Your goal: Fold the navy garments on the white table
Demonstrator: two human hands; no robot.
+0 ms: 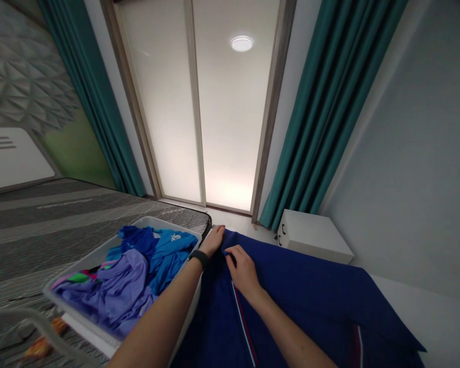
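Both hands work on a dark blue garment [299,301] spread flat over a white surface [444,317]. The garment extends from the hands toward the person and out to the right. A white and red stripe [243,322] runs along it, directly below the right hand.

Left hand [213,240]: fingers extended and nearly flat, palm down, resting on the far corner of the garment. It presses on the cloth; no closed grip is visible. A black band [199,257] sits on the wrist.

Right hand [243,268]: just beside the left hand, nearer the person. The fingers are curled, with the fingertips pinching the garment edge at a small fold.

Left of the hands, a white basket [95,258] rests on a bed [42,225] with a grey patterned cover. The basket touches the left forearm and holds loose clothes [138,271] in blue and purple, plus a piece with green and pink.

Beyond the hands, a frosted sliding door [199,112] fills the far wall, reflecting a round ceiling light [242,43]. Teal curtains [322,112] hang on both sides of it. A white cabinet [314,235] stands beyond and to the right of the hands, against a plain grey wall [417,168]. Far left, behind the bed, the wall carries a faceted relief panel [19,76].
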